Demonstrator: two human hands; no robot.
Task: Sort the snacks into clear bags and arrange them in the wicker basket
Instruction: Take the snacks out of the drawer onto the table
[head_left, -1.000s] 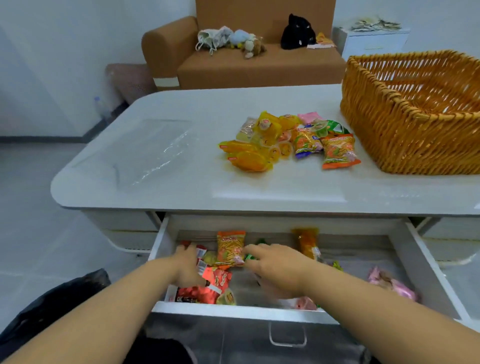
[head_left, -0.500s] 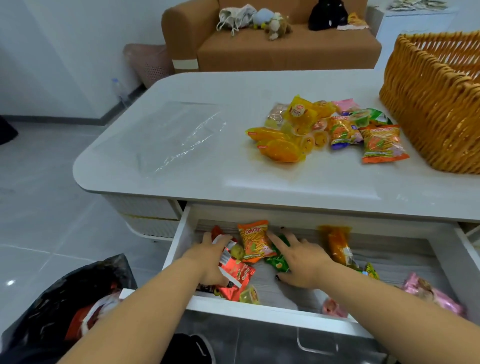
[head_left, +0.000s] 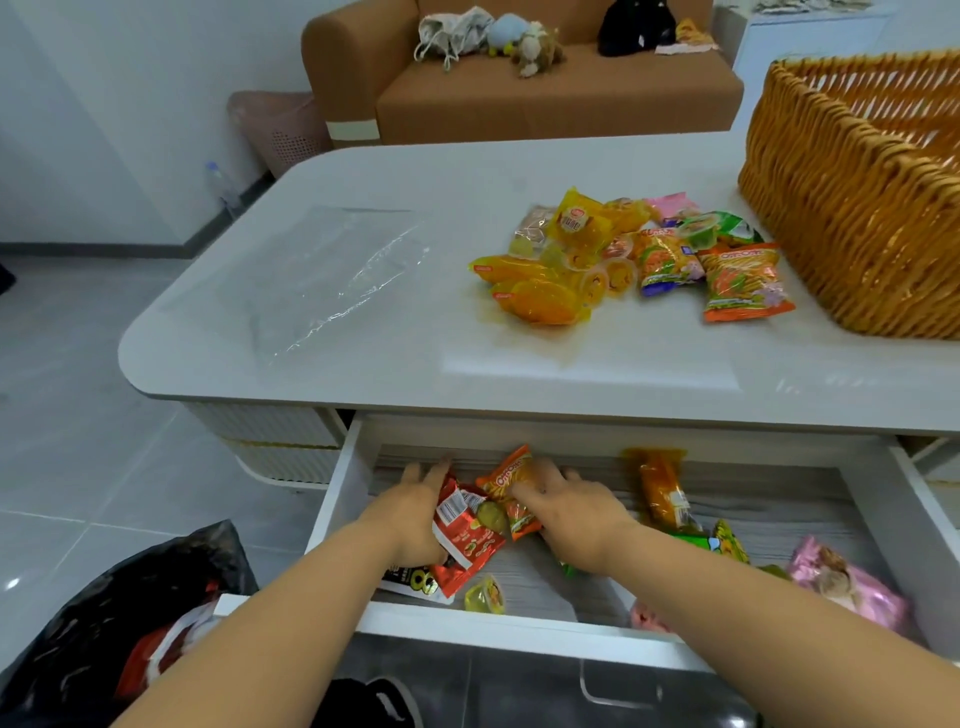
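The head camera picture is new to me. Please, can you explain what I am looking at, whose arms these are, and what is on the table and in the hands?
There is no machine here. A person wears a camera on the head, so you look forward and down along that person's own two bare arms.

Both hands reach into an open drawer under a white table. The left hand gathers a red snack packet; the right hand lies over an orange snack packet. How firmly each grips, I cannot tell. More snacks lie loose in the drawer, among them a pink packet.

On the table lie a pile of snacks, a flat clear bag to its left and a wicker basket to its right. Behind stands a brown sofa.
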